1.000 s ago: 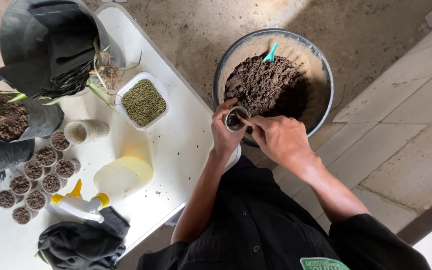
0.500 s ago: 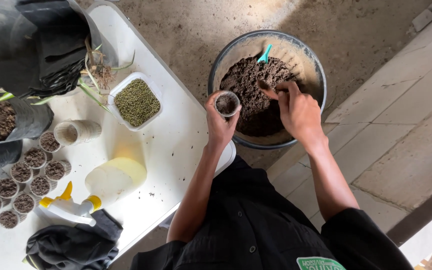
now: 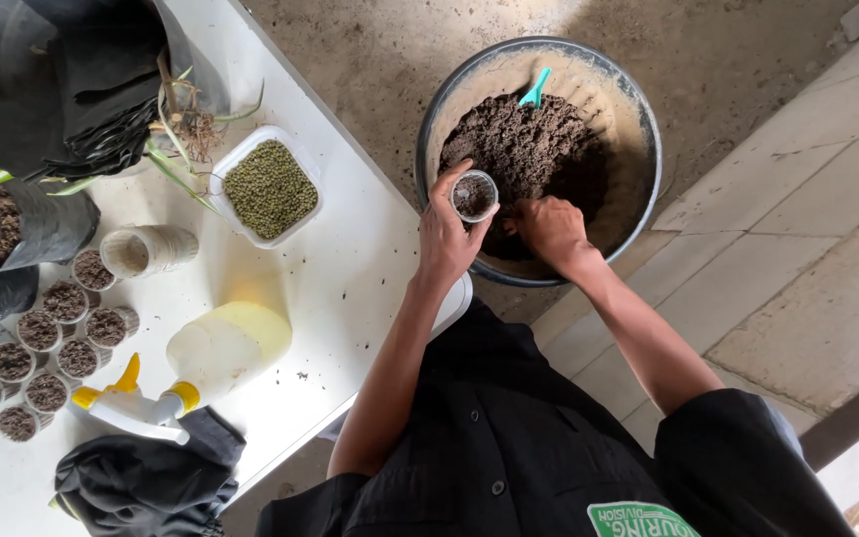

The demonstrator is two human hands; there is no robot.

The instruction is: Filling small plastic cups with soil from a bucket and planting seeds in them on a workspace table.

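A small clear cup is held upright in the left hand, right over the big bowl of dirt, so that spilled dirt falls back in; the left fingers are wrapped around the cup. The right hand is pressed into the dirt just beside the cup; its fingers are curled into the dirt, and what they hold cannot be told. A small green scoop is stuck in the far side of the dirt. On the tabletop to the left, a tub of green beans, a spray bottle and filled little cups are kept near. Half a second ago the right hand was further into the dirt; now it has been pulled nearer the cup.
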